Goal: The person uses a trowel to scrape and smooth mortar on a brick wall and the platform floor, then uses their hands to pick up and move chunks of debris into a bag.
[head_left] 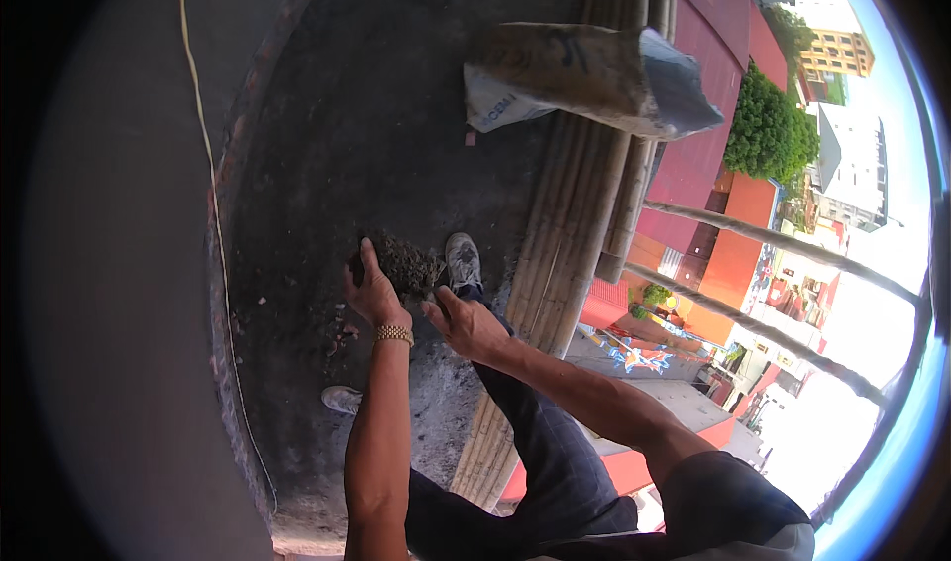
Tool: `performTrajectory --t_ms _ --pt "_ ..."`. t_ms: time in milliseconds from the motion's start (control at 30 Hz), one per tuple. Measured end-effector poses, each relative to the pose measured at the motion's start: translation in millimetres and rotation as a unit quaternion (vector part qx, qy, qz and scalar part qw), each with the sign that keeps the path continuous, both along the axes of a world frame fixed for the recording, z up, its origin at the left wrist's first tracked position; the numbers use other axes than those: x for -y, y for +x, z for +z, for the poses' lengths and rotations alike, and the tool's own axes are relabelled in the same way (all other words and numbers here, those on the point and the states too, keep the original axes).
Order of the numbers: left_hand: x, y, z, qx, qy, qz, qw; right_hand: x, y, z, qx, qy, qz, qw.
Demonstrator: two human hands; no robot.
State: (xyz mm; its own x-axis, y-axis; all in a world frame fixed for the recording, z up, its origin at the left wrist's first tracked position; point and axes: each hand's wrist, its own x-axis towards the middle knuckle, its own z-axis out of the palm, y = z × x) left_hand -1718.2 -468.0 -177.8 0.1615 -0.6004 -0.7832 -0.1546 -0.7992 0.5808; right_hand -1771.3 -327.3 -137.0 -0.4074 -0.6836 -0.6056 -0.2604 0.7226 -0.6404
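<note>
Showing a smooth dark grey surface (119,264) filling the left of the frame, beside a dark, rough floor (386,96) stretching down the middle. Seeing red roofs (703,16) and pale buildings (842,155) crowding the right side. Showing long bamboo poles (570,224) running along the floor's edge, right of centre, with a brown-and-white sack (584,66) lying across at upper centre, hiding a stretch of bamboo. Reaching in from the lower edge with two bare forearms, blocking parts of the dark trousers (555,452). Seeing a green tree (773,130) at upper right, and two slanting poles (773,235) crossing before the buildings.

Curling the left hand (374,292), thumb raised, at the left side of a grey, crumbly clump (401,264) near the frame's centre. Bending the right hand (471,328) narrow at the clump's lower right, covering some of that edge; being unable to tell, for either hand, whether gripping anything. Showing one dirty pale shoe (463,262) just right of the clump. Wearing a gold-coloured band (393,334) on the left wrist.
</note>
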Motion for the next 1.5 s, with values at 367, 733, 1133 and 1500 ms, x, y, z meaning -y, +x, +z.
performTrajectory --t_ms 367,733,1133,1500 --pt "-122 -362 221 -0.131 -0.041 -0.215 0.967 -102 -280 291 -0.236 0.038 -0.169 0.956" --pt "-49 -464 185 -0.27 0.176 -0.306 0.896 -14 -502 223 -0.137 0.394 0.023 0.908" --pt "-91 111 -22 0.019 0.169 -0.27 0.948 -13 -246 243 -0.207 0.18 -0.025 0.961" --pt "-112 404 -311 0.01 0.351 0.336 0.874 122 20 -341 -0.093 0.089 0.322 0.938"
